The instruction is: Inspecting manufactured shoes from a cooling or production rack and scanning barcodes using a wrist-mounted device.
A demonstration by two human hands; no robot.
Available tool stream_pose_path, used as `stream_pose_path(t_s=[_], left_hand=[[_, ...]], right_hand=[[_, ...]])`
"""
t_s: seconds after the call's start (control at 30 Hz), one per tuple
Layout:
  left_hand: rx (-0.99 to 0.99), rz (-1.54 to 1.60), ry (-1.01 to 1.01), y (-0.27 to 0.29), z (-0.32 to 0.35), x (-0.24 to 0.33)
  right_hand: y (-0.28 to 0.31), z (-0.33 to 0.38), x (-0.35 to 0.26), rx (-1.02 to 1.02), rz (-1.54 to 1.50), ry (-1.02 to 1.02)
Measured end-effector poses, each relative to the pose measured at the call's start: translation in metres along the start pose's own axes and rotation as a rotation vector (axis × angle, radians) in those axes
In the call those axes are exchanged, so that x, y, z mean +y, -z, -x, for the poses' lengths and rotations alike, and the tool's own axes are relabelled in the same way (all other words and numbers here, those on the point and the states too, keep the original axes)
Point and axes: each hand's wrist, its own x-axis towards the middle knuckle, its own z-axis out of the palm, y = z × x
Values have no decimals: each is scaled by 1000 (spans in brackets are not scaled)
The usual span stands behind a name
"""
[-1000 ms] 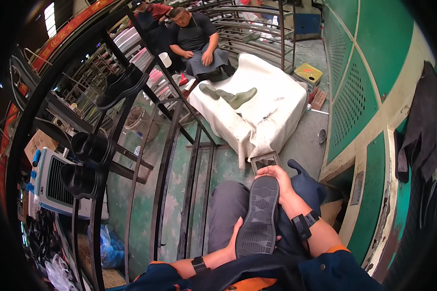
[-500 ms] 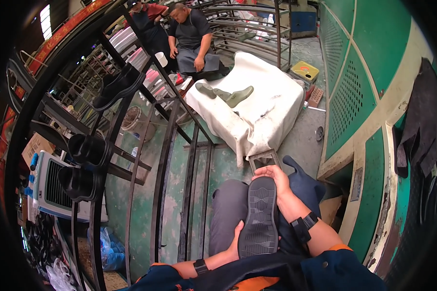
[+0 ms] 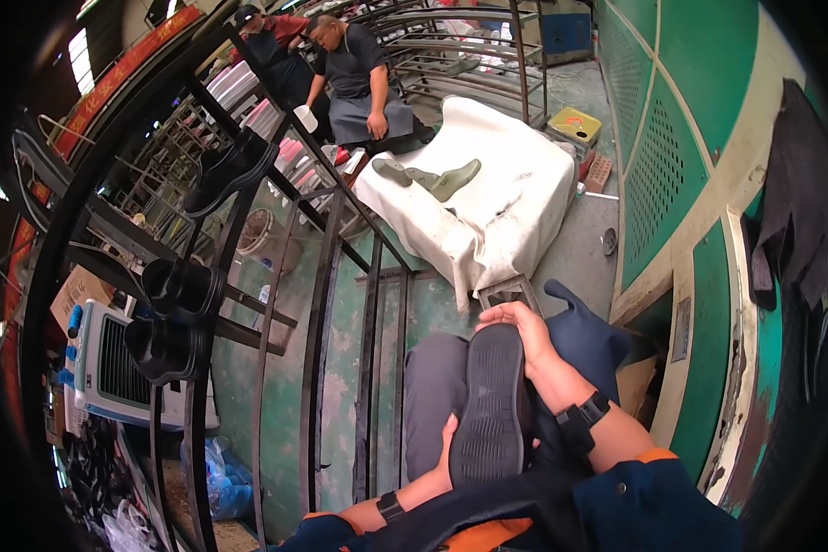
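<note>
A black shoe [image 3: 490, 405] lies over my lap with its patterned sole turned up toward me. My right hand [image 3: 522, 336] is wrapped around the far end of it, the fingers curled over the tip. At the near end, my left hand [image 3: 440, 465] grips the shoe's left side, thumb up along the edge of the sole. Both hands are closed on this one shoe, whose upper is hidden underneath. Beyond it, a white cloth [image 3: 515, 166] drapes over a support, and green shoe lasts [image 3: 446, 181] rest on top.
On my left stands a dark metal rack [image 3: 317, 340] bearing several black shoes [image 3: 170, 350]. An air cooler [image 3: 120, 359] is behind it. Green perforated panels [image 3: 658, 175] line the right side, with dark cloth [image 3: 791, 202] hanging nearby. Two people [image 3: 354, 83] are at the back.
The view has shifted slightly, so the rack sits a little farther right. The shoe has tilted a bit in my hands, and both keep their hold.
</note>
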Motion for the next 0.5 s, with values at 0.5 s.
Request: stream_pose_path(t_s=[0.5], left_hand=[[240,-221,-29,-45,15,-1]], right_hand=[[41,-9,16,130,627,513]])
